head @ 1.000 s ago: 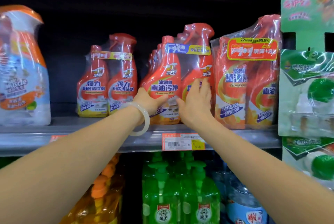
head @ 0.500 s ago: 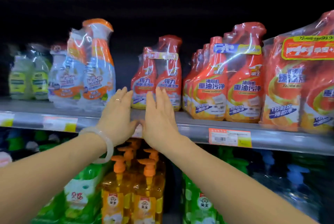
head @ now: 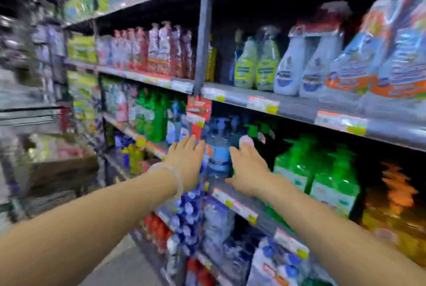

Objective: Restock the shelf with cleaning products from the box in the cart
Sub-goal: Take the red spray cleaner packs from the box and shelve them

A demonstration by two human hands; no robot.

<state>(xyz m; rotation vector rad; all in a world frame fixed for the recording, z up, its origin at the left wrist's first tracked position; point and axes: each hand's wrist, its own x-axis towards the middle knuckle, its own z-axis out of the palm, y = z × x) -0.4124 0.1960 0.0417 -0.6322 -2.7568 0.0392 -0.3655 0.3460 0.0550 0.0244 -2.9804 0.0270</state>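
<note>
Blurry. Left hand (head: 185, 159) & right hand (head: 247, 168) both spread, fingers straight, empty, held in front of metal shelf (head: 299, 110). Brown cardboard box (head: 60, 170) in wire cart (head: 34, 202), far left.

On the lower level stand green plastic pump bottles (head: 297, 168) beside orange pump bottles (head: 398, 195), a translucent pale bangle (head: 176, 176) sits on a wrist, yellow and white price labels (head: 262, 104) line the metal edge, and a grey vertical post (head: 204, 32) divides the bays.
</note>
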